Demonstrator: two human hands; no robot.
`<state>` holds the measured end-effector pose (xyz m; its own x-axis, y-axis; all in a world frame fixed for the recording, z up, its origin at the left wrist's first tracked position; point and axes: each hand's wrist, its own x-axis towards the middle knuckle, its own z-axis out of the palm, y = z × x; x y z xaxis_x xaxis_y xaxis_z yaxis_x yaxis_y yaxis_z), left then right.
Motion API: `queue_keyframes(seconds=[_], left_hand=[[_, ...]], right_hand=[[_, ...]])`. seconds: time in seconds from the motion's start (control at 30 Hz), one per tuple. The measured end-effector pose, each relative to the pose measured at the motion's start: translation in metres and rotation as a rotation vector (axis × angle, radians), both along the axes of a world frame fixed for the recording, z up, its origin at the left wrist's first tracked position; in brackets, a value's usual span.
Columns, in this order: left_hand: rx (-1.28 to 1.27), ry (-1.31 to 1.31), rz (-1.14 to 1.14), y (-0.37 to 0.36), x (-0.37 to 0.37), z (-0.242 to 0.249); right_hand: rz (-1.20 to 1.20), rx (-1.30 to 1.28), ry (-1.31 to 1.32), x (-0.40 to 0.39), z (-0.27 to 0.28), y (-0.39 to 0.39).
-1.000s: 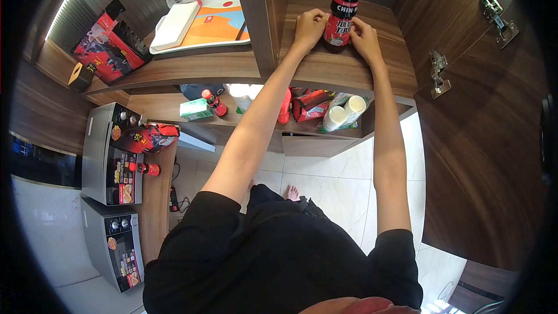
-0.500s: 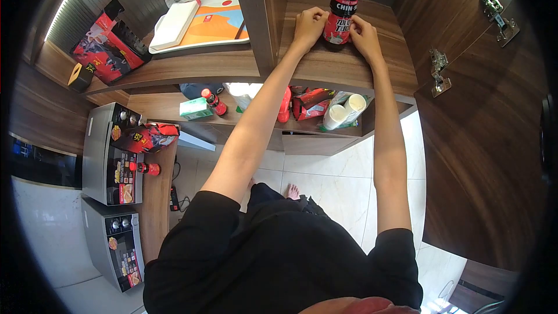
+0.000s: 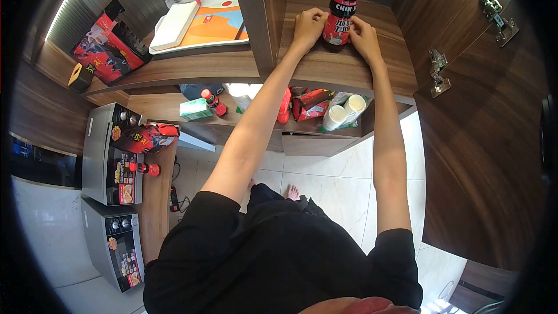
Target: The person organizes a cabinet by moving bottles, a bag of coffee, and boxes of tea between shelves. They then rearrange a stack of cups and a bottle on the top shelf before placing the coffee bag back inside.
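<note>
A dark sauce bottle (image 3: 342, 14) with a red cap and a red-and-black label stands upright on the wooden cabinet shelf (image 3: 381, 40). My left hand (image 3: 310, 27) is at the bottle's left side, its fingers curled with the tips against the label. On the other side, my right hand (image 3: 364, 36) has its thumb and fingers bent in to the label's right edge. Between them the two hands hold the bottle low on its body. The far side of the bottle is hidden.
Right of the shelf hangs an open cabinet door (image 3: 482, 139) with metal hinges (image 3: 440, 74). A white tray (image 3: 203, 49) and red pouch (image 3: 110, 46) occupy the left shelf. Below are paper cups (image 3: 345, 111) and a small sauce bottle (image 3: 214, 103). Microwaves (image 3: 113, 154) stand at left.
</note>
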<state>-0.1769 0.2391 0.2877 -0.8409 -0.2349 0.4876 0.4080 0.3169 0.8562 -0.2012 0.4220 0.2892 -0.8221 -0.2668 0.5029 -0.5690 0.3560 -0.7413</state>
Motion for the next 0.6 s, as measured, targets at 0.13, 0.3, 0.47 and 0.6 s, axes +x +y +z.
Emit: queue_keyframes(seconds=[0.13, 0.3, 0.47, 0.6], left_hand=[[0.012, 0.000, -0.008, -0.0003, 0.0004, -0.0001], [0.027, 0.006, -0.010, 0.0007, 0.0003, -0.0006], [0.012, 0.020, -0.012, -0.0011, -0.0047, -0.0048], [0.009, 0.026, -0.009, -0.0007, -0.0033, -0.0039]], right_hand=[[-0.018, 0.019, 0.000, 0.0035, 0.0035, -0.0004], [-0.013, 0.015, -0.013, 0.0039, 0.0035, 0.0000], [-0.003, 0.001, -0.011, 0.0012, 0.0012, -0.0001], [-0.004, 0.002, -0.005, 0.0012, 0.0009, -0.0003]])
